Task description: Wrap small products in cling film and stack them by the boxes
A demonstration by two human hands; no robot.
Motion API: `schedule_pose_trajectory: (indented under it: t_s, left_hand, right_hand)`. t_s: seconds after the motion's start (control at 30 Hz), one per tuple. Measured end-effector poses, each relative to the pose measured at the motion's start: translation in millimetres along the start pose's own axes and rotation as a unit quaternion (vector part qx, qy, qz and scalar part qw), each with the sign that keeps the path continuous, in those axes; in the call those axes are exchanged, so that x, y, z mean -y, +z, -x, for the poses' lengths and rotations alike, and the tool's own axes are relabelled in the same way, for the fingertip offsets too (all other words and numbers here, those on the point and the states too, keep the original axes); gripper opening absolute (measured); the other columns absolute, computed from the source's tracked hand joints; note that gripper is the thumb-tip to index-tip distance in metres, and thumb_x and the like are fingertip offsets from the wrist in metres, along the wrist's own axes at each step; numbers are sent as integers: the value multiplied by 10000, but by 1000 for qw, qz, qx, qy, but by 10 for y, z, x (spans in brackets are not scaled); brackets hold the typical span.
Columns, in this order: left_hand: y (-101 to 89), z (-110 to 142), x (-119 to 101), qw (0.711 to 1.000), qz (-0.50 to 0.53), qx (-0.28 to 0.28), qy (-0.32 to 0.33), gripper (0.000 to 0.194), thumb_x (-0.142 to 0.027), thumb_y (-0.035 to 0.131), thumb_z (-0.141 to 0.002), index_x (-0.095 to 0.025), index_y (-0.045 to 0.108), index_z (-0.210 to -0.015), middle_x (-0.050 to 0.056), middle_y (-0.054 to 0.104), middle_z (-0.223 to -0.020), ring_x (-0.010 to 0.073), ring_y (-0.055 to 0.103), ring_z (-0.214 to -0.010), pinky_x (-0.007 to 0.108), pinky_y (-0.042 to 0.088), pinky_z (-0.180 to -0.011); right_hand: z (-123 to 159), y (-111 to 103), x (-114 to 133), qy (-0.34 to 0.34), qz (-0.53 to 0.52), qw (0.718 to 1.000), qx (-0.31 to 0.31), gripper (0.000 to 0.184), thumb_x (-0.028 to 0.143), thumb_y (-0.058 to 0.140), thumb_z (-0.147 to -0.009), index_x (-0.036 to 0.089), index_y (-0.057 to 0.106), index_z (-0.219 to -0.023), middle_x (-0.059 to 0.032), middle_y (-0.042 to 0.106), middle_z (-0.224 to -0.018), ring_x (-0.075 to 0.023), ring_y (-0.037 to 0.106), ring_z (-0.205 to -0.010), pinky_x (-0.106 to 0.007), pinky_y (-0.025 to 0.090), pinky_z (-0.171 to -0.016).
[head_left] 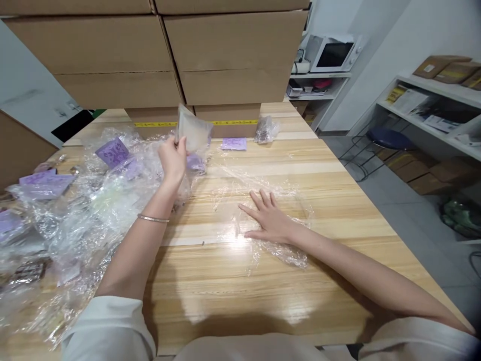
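Note:
My left hand (173, 156) is closed on a translucent plastic bag (194, 131), pinching its lower left edge and holding it up above the far side of the pile. What the bag contains, if anything, I cannot make out. My right hand (267, 218) lies flat with its fingers spread, pressing on a clear plastic sheet (289, 253) that is crumpled along its edges. To the left spreads a heap of clear plastic wrapping (108, 210), with a purple packet (112, 152) among it.
Behind the wooden table (233, 296) rise stacked cardboard boxes (240, 50). Near them lie a small purple card (234, 144) and a clear bag with dark contents (266, 130). Off to the right stand a blue stool (391, 138), shelves and a microwave (332, 54).

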State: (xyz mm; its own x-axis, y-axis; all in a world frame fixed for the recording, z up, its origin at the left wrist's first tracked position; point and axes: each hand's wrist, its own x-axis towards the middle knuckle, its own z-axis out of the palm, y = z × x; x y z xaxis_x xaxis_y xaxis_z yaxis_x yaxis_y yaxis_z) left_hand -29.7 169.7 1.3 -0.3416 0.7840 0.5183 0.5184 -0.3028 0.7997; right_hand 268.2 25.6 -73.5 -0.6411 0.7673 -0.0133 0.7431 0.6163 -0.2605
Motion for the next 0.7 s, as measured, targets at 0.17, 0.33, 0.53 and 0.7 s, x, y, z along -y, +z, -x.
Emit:
schedule_pose_trajectory:
  t_s: [0.17,0.33,0.53,0.7]
  left_hand:
    - [-171,260,-535,980,186,-73,23,282,-420,674,-826,-179,583,-711,-50,469,-634,99,564,-617,255,611,-640]
    - [-103,908,-827,944,273,140,-122,350,-474,731,-788,-150,697,-917,33,677,-836,147,679,-749,303,642,-663]
    - [-79,1373,-736,870,218,402,-184,504,-598,544,-901,-175,681,-1139,95,718,-1130,239,696,-1009,382,604,-845]
    - [-334,1388,-522,783,-37,616,74,680,-649,503,-901,-299,420,-1478,75,337,-1584,310,301,-1463,493,299,-1180]
  right_hand:
    - [7,-164,29,-8,-45,998,-49,754,712,511,-849,278,465,-1463,-130,340,-1579,-427,222,-1460,-671,167,-1140]
    - [-87,-526,-40,121,-398,877,-239,580,569,376,-963,272,409,-1460,-97,521,-1457,-285,561,-1244,-503,477,-1008]
    - [-88,-617,-108,214,-637,701,-238,444,511,739,-733,203,630,-1033,-63,726,-1032,-243,688,-942,-337,585,-772]
    - [-3,-333,-133,287,-674,657,-178,317,516,653,-823,243,608,-977,-56,721,-969,-225,690,-879,-336,619,-662]
